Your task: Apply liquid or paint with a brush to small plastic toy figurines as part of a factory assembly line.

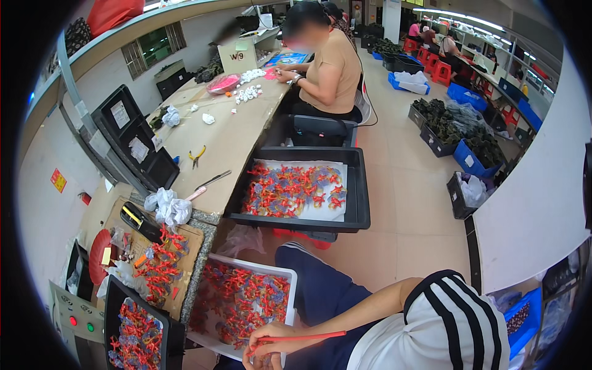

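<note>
My right hand [269, 335] is at the lower edge, its forearm reaching in from the right. Its fingers are closed round a thin red stick [308, 337], like a brush or pen handle; the tip is hidden. Just below, more fingertips show at the picture's edge, perhaps my left hand's; I cannot tell what they hold. Beyond the hands is a white-rimmed bin [292, 290] filled with small red, purple and amber plastic figures [246, 299]. To its left, a black tray [174, 345] bears more such figures [135, 336].
A large black tray [364, 209] of figures stands beside the workbench [216, 148]. Yellow-handled pliers [197, 156], tweezers [214, 179] and crumpled white plastic [168, 206] lie on it. A co-worker [333, 68] sits beyond. A control box [77, 314] is at left; crates [475, 157] stand right.
</note>
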The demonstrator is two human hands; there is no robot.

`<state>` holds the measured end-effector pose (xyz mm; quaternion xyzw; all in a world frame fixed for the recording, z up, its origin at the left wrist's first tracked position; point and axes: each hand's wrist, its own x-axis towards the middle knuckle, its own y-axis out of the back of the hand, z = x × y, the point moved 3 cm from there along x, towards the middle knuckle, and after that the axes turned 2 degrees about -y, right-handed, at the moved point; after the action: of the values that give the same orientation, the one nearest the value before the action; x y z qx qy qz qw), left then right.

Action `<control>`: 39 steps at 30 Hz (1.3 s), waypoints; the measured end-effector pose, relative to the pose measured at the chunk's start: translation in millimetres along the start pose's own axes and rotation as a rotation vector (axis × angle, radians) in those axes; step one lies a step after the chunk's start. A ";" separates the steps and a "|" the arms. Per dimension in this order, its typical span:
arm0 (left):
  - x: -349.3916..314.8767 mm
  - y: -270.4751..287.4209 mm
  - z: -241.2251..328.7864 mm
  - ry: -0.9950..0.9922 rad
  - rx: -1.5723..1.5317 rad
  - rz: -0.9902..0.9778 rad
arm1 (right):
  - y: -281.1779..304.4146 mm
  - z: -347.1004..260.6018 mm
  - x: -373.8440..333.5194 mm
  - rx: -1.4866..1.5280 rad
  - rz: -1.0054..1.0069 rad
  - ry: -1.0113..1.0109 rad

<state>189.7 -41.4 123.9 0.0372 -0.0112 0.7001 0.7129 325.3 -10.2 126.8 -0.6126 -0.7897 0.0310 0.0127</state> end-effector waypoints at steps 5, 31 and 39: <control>-0.9 -8.3 5.7 -0.080 0.046 -0.024 | 8.3 -15.2 -10.1 -0.001 0.064 0.071; 2.8 -3.0 11.4 0.011 0.256 0.171 | 23.3 -21.9 10.9 -0.265 0.023 0.083; 15.3 -4.8 5.7 -0.129 0.262 0.182 | 25.3 -26.0 13.5 -0.199 0.111 0.158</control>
<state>195.0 -26.6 130.4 0.1734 0.0312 0.7536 0.6333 347.9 9.9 150.9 -0.6542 -0.7502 -0.0953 0.0123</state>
